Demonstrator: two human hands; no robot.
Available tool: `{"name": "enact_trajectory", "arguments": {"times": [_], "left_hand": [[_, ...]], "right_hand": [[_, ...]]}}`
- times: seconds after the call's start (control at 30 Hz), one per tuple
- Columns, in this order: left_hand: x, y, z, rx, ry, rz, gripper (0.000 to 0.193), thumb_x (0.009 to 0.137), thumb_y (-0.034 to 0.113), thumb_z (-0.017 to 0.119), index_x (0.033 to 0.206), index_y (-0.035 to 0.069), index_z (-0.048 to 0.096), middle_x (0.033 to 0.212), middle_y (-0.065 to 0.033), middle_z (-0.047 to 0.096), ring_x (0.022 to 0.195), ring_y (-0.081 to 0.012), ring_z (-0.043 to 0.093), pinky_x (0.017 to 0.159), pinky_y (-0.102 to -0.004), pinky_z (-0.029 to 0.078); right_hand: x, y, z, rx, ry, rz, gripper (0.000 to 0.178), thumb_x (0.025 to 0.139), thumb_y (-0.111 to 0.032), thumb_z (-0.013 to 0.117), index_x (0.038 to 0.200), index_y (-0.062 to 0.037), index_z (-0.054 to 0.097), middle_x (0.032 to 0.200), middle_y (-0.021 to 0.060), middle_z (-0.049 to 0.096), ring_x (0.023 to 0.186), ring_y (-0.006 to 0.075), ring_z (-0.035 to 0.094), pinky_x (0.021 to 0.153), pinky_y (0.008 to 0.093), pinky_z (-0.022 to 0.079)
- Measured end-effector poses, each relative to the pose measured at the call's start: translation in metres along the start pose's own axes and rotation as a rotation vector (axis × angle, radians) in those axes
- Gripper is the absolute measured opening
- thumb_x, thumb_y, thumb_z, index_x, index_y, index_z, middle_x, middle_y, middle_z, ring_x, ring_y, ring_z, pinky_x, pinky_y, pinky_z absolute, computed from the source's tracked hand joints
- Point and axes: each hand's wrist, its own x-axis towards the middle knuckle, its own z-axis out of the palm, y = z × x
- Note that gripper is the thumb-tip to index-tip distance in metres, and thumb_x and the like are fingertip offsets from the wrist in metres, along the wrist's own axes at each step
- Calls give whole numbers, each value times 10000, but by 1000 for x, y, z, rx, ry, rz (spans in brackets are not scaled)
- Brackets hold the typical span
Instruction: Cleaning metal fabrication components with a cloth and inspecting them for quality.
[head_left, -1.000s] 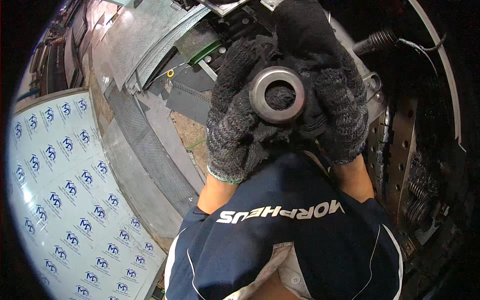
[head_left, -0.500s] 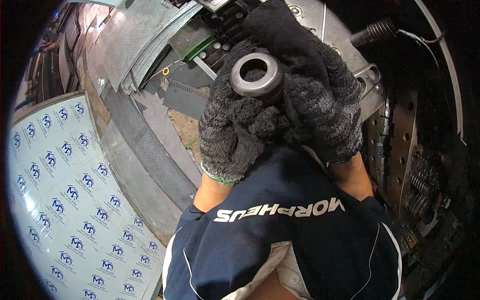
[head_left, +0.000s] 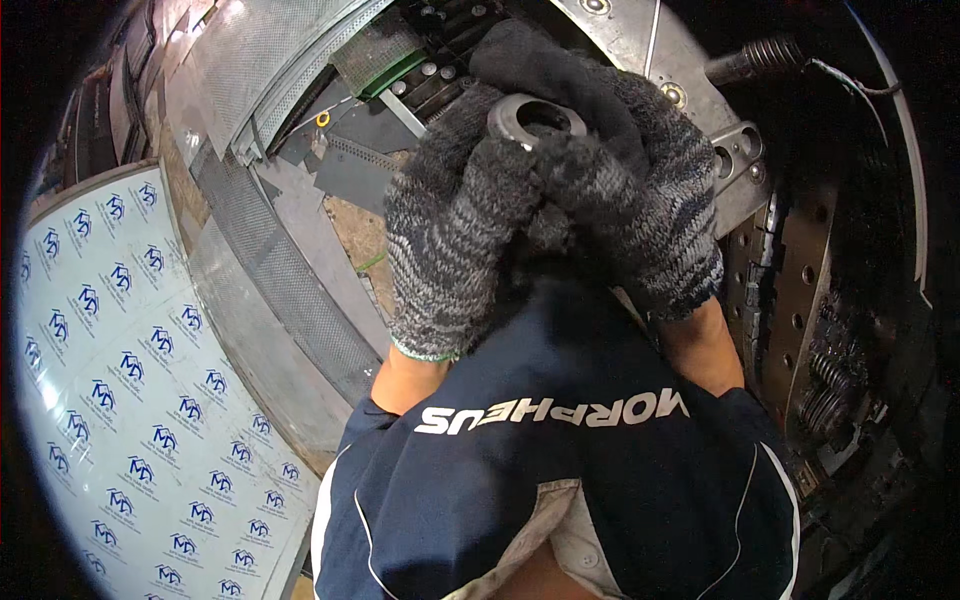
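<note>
Both my hands wear dark grey knit gloves and come together in front of my chest. Between them sits a round metal cup-shaped ring (head_left: 508, 118) with a large hole in its face. My left hand (head_left: 450, 220) closes around its left and near side. From the right, my right hand (head_left: 640, 180) grips it, the thumb and fingers pressed along the near rim. A black cloth-like piece (head_left: 530, 62) lies over or beside the fingers at the far side; whether it is part of a glove I cannot tell. Much of the ring's body is hidden by the gloves.
Perforated metal sheets (head_left: 265, 75) lie at the far left. A pale sheet with a repeated blue print (head_left: 130, 400) covers the near left. On the right are a steel machine plate (head_left: 620, 40), a drilled bar (head_left: 800, 290) and a corrugated hose (head_left: 755, 60).
The metal ring has tilted and turned within my hands, and its near side is now more covered by the gloves. My fingers have shifted around it.
</note>
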Motion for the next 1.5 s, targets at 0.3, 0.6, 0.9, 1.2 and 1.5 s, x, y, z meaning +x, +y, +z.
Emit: {"name": "enact_trajectory", "arguments": {"times": [0.3, 0.6, 0.9, 1.2, 1.5], "left_hand": [[-10, -5, 9, 91, 24, 63, 567, 747, 33, 619, 1306, 10, 524, 1306, -224, 541, 1220, -404, 509, 1046, -451, 396], [-14, 2, -5, 187, 4, 103, 497, 868, 119, 563, 1341, -5, 470, 1354, -208, 514, 1274, -375, 477, 1096, -439, 336], [-17, -8, -4, 338, -43, 89, 494, 863, 120, 609, 1327, 2, 485, 1326, -202, 531, 1252, -341, 495, 1079, -430, 356], [-4, -17, 6, 195, -20, 57, 486, 866, 113, 611, 1324, 3, 489, 1315, -196, 538, 1237, -330, 504, 1067, -418, 367], [-9, -12, -4, 51, 12, 11, 478, 870, 106, 613, 1321, 4, 493, 1303, -191, 544, 1221, -318, 513, 1054, -406, 378]], "right_hand": [[0, 31, 20, -43, 255, -258, 432, 820, -207, 691, 1235, -127, 600, 1158, 76, 653, 1021, 254, 636, 908, 374, 518], [-1, 27, 26, 130, 170, -69, 384, 876, -181, 626, 1247, -88, 591, 1177, 97, 638, 1053, 246, 624, 921, 362, 513], [1, 21, 30, 297, 94, 110, 345, 932, -155, 561, 1259, -48, 582, 1196, 117, 624, 1085, 238, 612, 933, 351, 508], [-10, 25, 13, -16, -50, -71, 294, 943, -118, 543, 1214, -33, 621, 1187, 138, 626, 1098, 236, 607, 938, 354, 502], [-22, 58, 26, 46, 71, -168, 275, 777, -55, 626, 1047, -70, 680, 971, 134, 651, 892, 304, 635, 790, 388, 524]]}}
